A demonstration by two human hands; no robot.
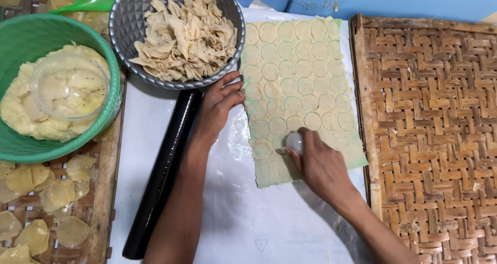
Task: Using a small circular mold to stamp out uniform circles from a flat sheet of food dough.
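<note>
We press a small round cutter point(295, 141) with our right hand point(321, 168), fingers closed on it, at the near-left corner of the dough sheet point(305, 93) — uncut strip lies nearest. Left hand point(220, 106) flat, fingers spread, steadies the sheet's left edge beside the black rolling pin point(163, 176).

pale dough sheet point(300, 83) lies flat, scored with circles, small round cutter point(295, 141) upon it.

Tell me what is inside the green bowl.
The green bowl holds a mound of pale yellow dough, with a small clear plastic bowl pressed upside down on top. Whatever lies under the dough is covered.
</note>
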